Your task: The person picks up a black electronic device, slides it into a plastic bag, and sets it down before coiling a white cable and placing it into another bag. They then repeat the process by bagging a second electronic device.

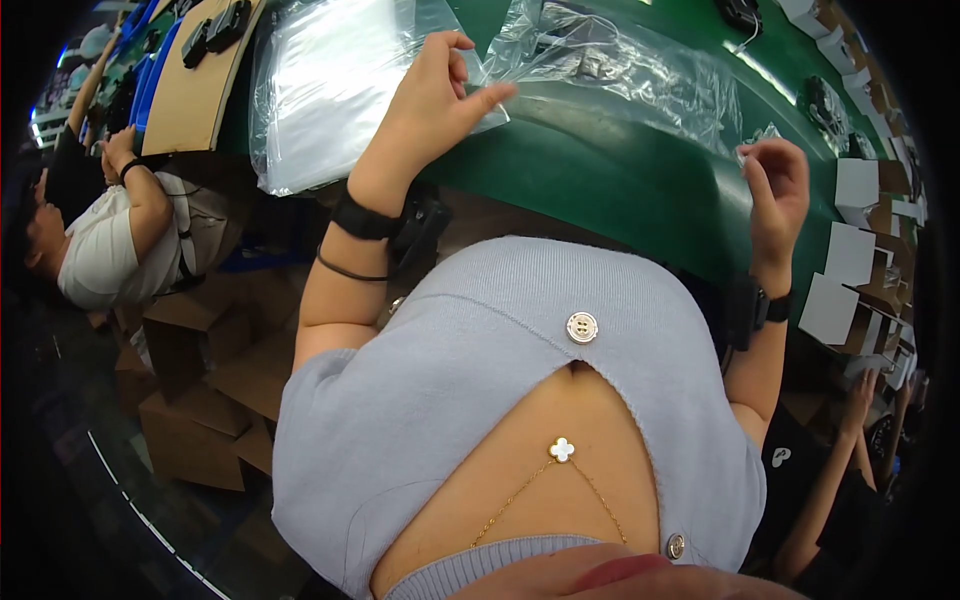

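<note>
A long clear plastic bag [665, 95] lies crumpled across the green table, with dark and silvery contents showing through its film. My right hand [778, 190] is closed at its right end, thumb and fingers pinching the film. Above the table's left part is my left hand [432, 95], its thumb stretched out and its fingers loosely bent, with a gap between them. The bag's left end reaches this gap, and I see no clear grip on it. Under and beside my left hand lies a stack of flat clear plastic bags [325, 110].
The green table [600, 195] curves in front of me. Black devices [215, 32] sit on a tan board [185, 105] at far left. White boxes [850, 255] line the right side. Cardboard boxes [200, 400] stand lower left. Co-workers are at both sides.
</note>
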